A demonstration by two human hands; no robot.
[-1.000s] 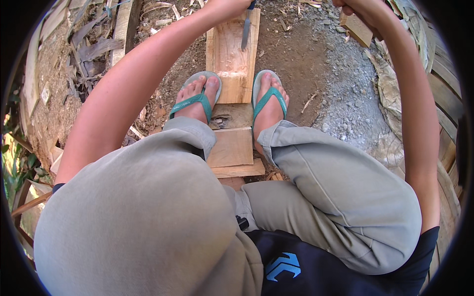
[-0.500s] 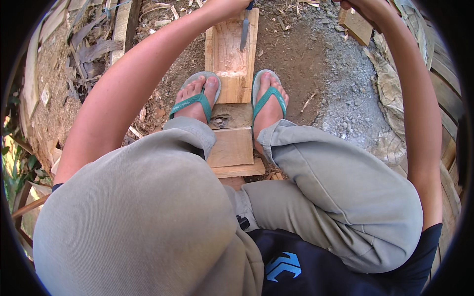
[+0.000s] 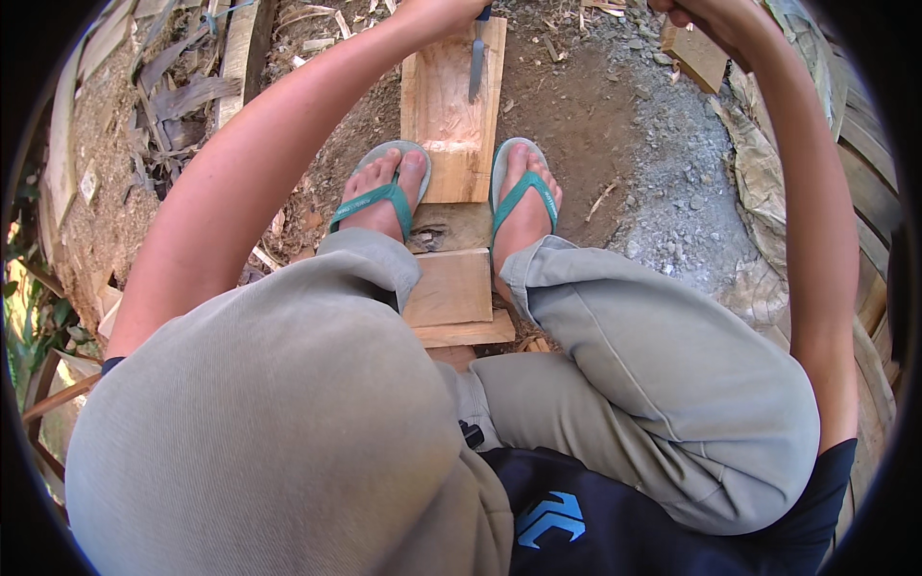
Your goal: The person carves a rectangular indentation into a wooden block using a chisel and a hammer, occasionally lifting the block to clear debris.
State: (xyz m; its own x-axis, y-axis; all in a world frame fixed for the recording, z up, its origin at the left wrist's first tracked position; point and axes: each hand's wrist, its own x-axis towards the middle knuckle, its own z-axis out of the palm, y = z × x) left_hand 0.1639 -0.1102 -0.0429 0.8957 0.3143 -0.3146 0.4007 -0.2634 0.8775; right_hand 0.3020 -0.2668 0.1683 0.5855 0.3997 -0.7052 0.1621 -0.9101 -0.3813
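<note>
Dirt (image 3: 576, 134), hollowed board (image 3: 446, 113) under left hand (image 3: 459, 7) gripping chisel (image 3: 476, 70)—right hand (image 3: 709, 15), grip unclear

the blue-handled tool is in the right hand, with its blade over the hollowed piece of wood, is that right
Not the right hand: the head view shows the blue-handled tool in the left hand, with its blade over the hollowed piece of wood.
</note>
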